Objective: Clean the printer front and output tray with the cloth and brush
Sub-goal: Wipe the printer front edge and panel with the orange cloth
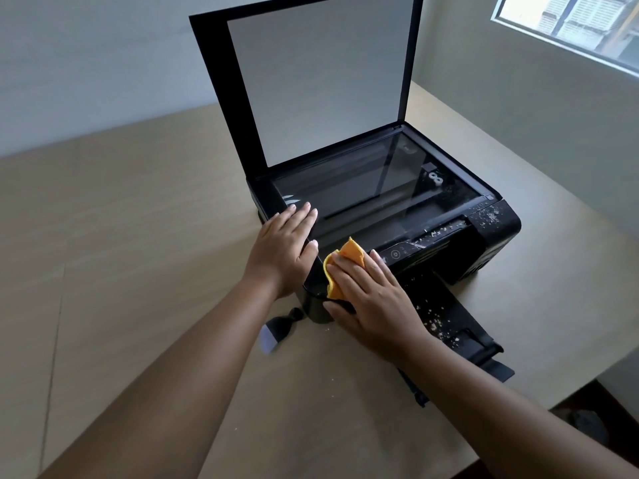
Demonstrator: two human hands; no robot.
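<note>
A black printer sits on the table with its scanner lid raised upright. My right hand presses an orange cloth flat against the printer's front left corner, beside the control panel. My left hand lies flat, fingers together, on the left edge of the printer top, holding nothing. The output tray sticks out toward me, sprinkled with pale crumbs. More crumbs dot the right front top. A small black brush with pale bristles lies on the table, partly behind my left forearm.
The tan wooden table spreads wide to the left and front. A few crumbs lie on it near the tray. Its right edge drops off near the tray's end. A window is in the wall at upper right.
</note>
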